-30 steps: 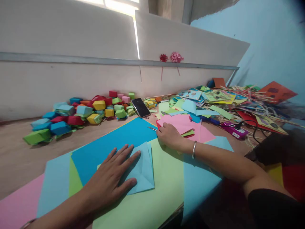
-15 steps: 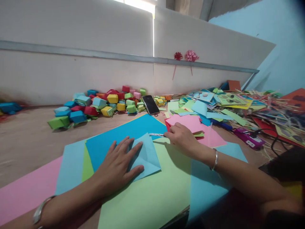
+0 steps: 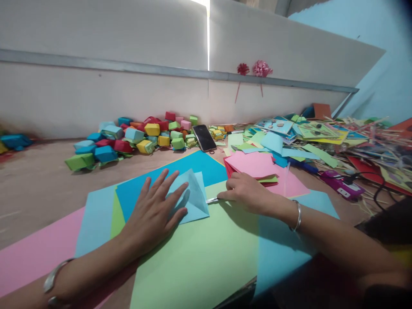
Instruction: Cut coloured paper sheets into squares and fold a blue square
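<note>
A folded light blue paper (image 3: 193, 198) lies on larger sheets, a green one (image 3: 199, 253) and a darker blue one (image 3: 209, 165). My left hand (image 3: 157, 210) rests on its left part with the fingers spread. In my right hand (image 3: 246, 193), closed in a pinch, is a thin silvery tool (image 3: 212, 200); its tip meets the right edge of the folded paper. The rest of the tool is hidden by my fingers. Just behind my right hand lie folded pink papers (image 3: 252, 164).
Several coloured paper boxes (image 3: 133, 135) are heaped along the white wall. Beside them lies a phone (image 3: 204, 138). Paper scraps and cards (image 3: 280, 128) cover the back right, near a purple power strip (image 3: 341, 185). Pink (image 3: 41, 249) and light blue sheets (image 3: 280, 244) extend to either side.
The tool in my right hand has moved down from the paper's top corner to its right edge. A flap of the folded paper now stands raised. The view has shifted slightly.
</note>
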`<action>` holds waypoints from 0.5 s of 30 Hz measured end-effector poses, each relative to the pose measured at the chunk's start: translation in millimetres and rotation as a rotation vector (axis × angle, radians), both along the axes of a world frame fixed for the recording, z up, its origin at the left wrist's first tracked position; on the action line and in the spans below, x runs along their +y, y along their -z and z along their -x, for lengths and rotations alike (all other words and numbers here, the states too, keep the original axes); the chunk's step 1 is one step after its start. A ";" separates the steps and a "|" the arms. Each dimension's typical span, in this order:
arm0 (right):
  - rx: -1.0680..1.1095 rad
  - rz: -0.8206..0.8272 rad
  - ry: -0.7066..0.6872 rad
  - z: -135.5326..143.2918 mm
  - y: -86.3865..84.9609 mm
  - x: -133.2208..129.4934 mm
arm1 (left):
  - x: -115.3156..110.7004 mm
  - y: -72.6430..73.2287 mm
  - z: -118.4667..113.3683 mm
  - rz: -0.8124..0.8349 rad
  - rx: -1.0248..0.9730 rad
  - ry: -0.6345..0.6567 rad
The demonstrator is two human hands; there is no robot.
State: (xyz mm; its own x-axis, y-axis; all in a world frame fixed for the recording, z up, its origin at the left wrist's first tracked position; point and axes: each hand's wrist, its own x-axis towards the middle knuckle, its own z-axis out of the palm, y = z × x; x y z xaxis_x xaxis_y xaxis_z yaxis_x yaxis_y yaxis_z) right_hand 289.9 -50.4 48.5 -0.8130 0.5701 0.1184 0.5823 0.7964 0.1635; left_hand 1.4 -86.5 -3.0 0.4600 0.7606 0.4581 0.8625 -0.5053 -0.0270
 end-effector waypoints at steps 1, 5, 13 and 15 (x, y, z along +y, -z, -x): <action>-0.005 0.013 -0.019 0.1 0.6 0.1 | 1.1 -1.0 0.0 -0.003 0.003 0.046; -0.021 0.055 -0.087 0.1 -0.2 -4.9 | 4.0 -1.5 1.2 0.111 0.019 0.238; -0.022 0.127 -0.241 -3.0 -8.3 -17.6 | -7.7 -21.0 -4.7 0.219 0.079 0.242; -0.009 0.166 -0.246 -3.6 -7.7 -15.7 | -8.1 -21.5 -5.6 0.249 0.051 0.228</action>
State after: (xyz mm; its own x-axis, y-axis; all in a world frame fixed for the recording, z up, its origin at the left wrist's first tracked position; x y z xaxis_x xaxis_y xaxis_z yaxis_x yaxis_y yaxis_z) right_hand 293.5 -66.1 56.2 -0.9297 0.3669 0.0327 0.3677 0.9296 0.0236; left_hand 7.0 -94.6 18.5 0.6483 0.7215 0.2434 0.7276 -0.6812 0.0814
